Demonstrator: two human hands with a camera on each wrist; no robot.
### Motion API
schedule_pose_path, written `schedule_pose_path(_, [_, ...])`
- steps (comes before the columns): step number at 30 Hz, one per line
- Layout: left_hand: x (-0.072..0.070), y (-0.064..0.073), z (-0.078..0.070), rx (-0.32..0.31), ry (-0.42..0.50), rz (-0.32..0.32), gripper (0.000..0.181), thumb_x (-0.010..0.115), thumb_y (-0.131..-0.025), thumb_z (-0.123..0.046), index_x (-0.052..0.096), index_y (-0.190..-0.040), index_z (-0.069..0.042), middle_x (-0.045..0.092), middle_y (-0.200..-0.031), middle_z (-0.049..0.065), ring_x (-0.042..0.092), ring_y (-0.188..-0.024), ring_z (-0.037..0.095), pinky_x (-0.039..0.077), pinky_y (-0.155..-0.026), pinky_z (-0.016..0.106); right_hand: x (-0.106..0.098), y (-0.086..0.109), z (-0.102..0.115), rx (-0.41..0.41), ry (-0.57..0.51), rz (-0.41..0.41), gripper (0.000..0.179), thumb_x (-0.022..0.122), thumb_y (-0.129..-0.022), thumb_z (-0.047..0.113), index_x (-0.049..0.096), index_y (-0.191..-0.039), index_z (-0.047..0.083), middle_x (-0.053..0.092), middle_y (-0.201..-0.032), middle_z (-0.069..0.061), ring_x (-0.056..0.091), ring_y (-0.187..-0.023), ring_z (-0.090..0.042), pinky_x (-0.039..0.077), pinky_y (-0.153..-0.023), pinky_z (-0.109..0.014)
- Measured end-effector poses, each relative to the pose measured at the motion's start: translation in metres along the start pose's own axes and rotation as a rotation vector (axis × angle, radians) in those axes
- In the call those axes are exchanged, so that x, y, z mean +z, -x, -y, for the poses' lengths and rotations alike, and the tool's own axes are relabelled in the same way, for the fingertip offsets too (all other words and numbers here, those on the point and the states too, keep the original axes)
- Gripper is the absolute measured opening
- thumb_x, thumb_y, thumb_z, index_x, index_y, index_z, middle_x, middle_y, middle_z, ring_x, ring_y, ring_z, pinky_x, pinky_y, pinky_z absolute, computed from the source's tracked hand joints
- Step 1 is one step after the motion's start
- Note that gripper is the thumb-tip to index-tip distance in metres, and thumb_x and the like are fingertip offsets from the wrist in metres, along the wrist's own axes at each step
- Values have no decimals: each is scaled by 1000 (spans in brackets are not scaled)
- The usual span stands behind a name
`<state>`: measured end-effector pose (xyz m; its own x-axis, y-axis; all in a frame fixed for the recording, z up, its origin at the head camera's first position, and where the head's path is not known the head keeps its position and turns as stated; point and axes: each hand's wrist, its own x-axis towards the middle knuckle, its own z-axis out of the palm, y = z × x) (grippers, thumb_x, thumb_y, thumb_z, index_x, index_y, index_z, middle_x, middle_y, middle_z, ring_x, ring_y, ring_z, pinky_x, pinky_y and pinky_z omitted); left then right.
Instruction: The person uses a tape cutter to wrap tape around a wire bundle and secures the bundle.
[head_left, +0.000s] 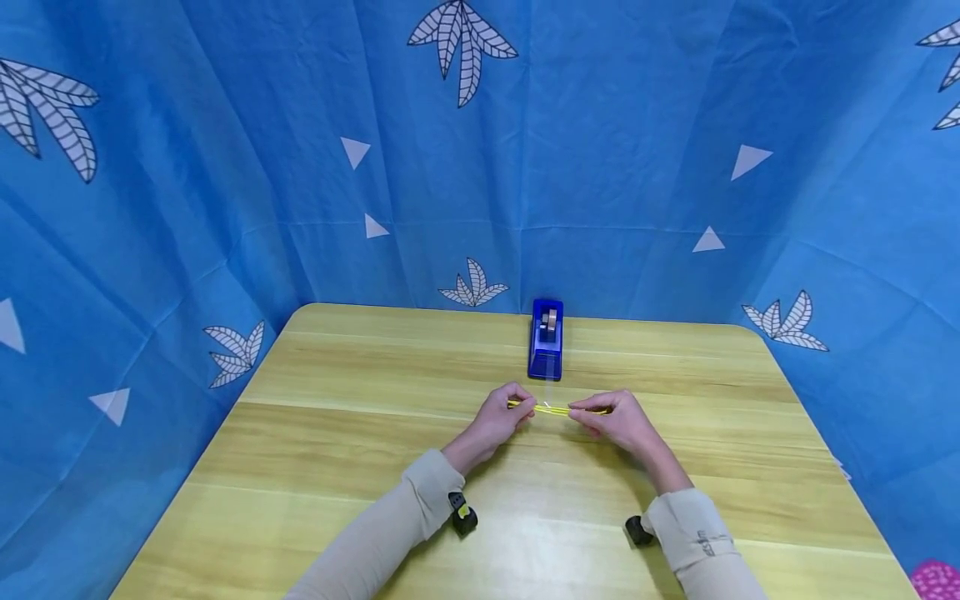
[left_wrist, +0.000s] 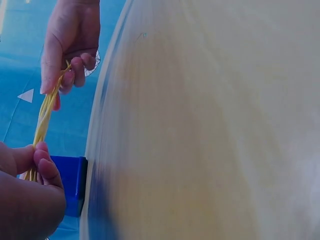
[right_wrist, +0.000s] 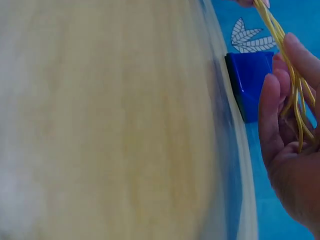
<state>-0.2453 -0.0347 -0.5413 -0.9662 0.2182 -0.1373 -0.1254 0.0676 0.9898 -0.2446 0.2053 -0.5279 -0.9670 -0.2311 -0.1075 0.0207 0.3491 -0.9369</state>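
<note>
A bundle of yellow cord (head_left: 553,410) stretches between the two hands, close in front of the blue tape dispenser (head_left: 545,342). My left hand (head_left: 506,415) pinches its left end between thumb and fingers. At the other end my right hand (head_left: 617,419) grips the strands, and in the right wrist view loose loops of cord (right_wrist: 299,102) lie against the palm. A whitish piece of tape (left_wrist: 43,122) shows around the middle of the bundle in the left wrist view. A faint clear strip runs from the dispenser's front toward the cord.
The wood-patterned table (head_left: 337,467) has rounded far corners. Behind it and on both sides hangs a blue curtain (head_left: 622,167) with white leaf and triangle prints. The dispenser stands near the far edge, with a tape roll (head_left: 552,319) in it. Black devices sit on both wrists.
</note>
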Motion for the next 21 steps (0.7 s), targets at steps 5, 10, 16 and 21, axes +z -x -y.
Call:
schedule_pose_path(5, [2,1,-1,30,-10,-10,9,64,-103,-11,64,-99,-3,62,-105,7,62,-85,16,50,-69,21,-3,0,-1,109,-299,-79,37,81,-92,17,73,-119,-7,71,-87,0,64,-63,-9,63,-64,-27])
schedule_pose_path(10, [3,1,-1,54,-37,-21,9,64,-103,-12,64,-98,-5,63,-106,7,63,-86,17,49,-67,21,-3,1,1,177,-331,14,31,73,-98,23,74,-116,-3,72,-91,-1,62,-61,-5,59,-61,-21])
schedule_pose_path(16, [1,2,-1,74,-72,-21,10,63,-104,-12,63,-97,-5,62,-106,7,63,-87,17,50,-70,24,-2,2,2,203,-309,129,26,69,-101,31,75,-103,6,70,-78,-1,58,-58,-4,55,-57,-18])
schedule_pose_path(21, [1,3,1,86,-105,-20,10,61,-105,-13,62,-98,-7,62,-107,7,63,-90,17,54,-76,27,0,0,-1,199,-310,137,26,69,-101,28,75,-99,3,64,-72,2,55,-57,-3,53,-54,-18])
